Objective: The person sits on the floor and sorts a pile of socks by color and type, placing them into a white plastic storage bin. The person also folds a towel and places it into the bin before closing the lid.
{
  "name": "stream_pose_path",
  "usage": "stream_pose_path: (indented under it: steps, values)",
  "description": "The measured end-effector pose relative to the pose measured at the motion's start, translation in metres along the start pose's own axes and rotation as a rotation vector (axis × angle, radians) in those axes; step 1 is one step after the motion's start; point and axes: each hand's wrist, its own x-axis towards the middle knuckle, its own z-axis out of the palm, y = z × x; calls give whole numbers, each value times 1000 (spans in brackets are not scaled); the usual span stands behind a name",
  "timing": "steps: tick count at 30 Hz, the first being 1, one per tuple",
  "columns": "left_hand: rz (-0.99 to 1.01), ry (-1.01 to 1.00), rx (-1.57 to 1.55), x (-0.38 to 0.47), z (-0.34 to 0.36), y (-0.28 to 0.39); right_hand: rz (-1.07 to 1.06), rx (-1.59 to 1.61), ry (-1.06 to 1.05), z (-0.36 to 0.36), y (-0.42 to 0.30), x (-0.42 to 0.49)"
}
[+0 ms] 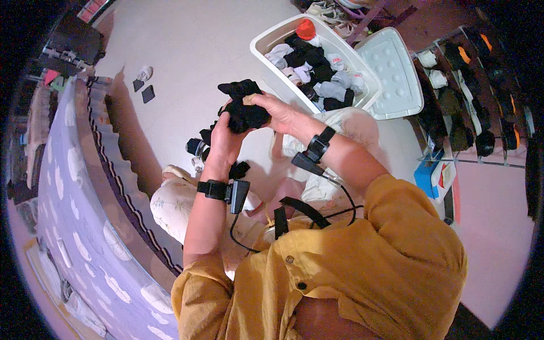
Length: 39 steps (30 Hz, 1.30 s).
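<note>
Both hands hold a bunch of black socks in front of me, above the pale floor. My left hand grips the bunch from the left and below, with the black cloth partly covering its fingers. My right hand closes on it from the right, its thumb on top near a small tan patch. Beyond my right hand, a white plastic bin holds many rolled socks in black, white and grey, and a red one. More dark socks lie on the floor below my left hand, and a black one lies nearer me.
The bin's pale lid leans against its right side. A rack of shoes stands at the right, with a blue box near it. A bed with a purple sheet runs along the left. Small dark pieces lie on the floor.
</note>
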Motion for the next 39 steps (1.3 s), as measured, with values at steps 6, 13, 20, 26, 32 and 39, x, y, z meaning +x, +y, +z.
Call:
stream_pose_path:
  steps: [6, 13, 20, 26, 32, 39]
  values:
    - [31, 21, -7, -3, 3, 8, -316, 263, 211, -45, 8, 14]
    - [10, 109, 44, -16, -7, 14, -415, 934, 622, -103, -21, 6]
    - [17, 133, -6, -26, -55, 8, -352, 599, 307, -95, 5, 29]
    - [-78, 250, -67, -47, -95, -12, 3, 379, 33, -4, 43, 44]
    - [-51, 256, -273, -72, -99, -6, -8, 261, -154, 55, 28, 25]
    - [-48, 337, -267, -91, -74, -18, 1, 379, -164, 60, 31, 31]
